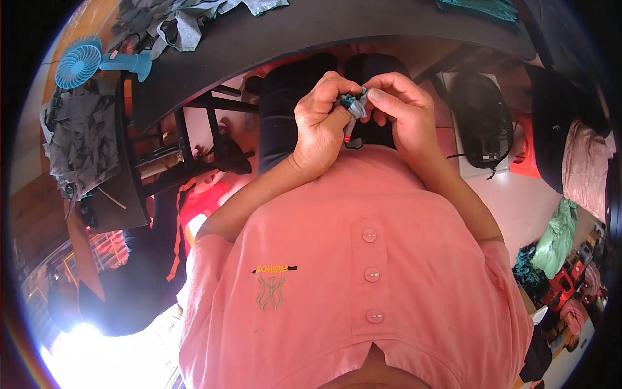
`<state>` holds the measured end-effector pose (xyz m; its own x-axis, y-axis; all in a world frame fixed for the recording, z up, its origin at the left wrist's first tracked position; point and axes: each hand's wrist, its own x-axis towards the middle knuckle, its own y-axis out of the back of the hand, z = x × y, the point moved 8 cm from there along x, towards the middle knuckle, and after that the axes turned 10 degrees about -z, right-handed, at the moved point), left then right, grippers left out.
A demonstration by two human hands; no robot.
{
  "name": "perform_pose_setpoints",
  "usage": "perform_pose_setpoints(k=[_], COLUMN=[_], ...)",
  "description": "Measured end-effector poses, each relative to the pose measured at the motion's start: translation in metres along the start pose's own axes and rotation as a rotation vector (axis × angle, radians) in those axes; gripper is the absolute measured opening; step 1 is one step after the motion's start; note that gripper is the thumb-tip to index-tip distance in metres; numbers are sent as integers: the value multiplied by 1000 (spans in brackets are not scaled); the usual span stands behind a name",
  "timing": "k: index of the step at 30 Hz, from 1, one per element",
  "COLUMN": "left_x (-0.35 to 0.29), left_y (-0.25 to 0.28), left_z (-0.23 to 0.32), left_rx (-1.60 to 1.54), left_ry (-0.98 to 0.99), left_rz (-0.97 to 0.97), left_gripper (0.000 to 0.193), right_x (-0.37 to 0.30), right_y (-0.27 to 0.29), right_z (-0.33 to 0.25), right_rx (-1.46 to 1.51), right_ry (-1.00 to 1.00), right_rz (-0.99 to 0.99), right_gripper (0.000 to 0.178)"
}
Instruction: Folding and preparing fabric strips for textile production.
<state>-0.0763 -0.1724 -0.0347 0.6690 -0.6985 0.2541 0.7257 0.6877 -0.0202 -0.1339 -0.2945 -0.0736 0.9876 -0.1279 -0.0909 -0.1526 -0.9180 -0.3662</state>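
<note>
Above my lap, close to the table's near edge, my left hand [321,120] is closed around a small bunched piece of grey and teal cloth [354,111]. Thumb and fingertips of my right hand [407,111] pinch the same cloth at its upper end, so both hands meet there. Below the cloth a small dark item with a red part [352,141] shows between the hands; its kind is unclear. The lower fingers of my right hand are curled and partly hidden.
Ahead curves a dark table [259,48] with grey cloth strips [175,26] and teal cloth [483,8]. At left are a blue fan [79,65], a grey cloth pile [84,139] and another person [129,279]. At right, a black mesh-covered object [481,120] stands near a red stool [526,152].
</note>
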Motion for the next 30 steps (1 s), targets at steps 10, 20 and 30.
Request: perform_pose_setpoints(k=[10, 20, 30], left_x=[-5, 1, 3], left_y=[-3, -10, -8], left_z=[-12, -12, -14], left_rx=[-161, -410, -426], left_ry=[78, 172, 197], left_rz=[-11, -41, 1], left_gripper=[27, 20, 26], right_x=[2, 7, 9], right_y=[6, 0, 1], right_z=[0, 21, 35], right_rx=[36, 377, 411], right_ry=[41, -63, -87], right_rz=[-86, -243, -252], right_gripper=[8, 21, 19])
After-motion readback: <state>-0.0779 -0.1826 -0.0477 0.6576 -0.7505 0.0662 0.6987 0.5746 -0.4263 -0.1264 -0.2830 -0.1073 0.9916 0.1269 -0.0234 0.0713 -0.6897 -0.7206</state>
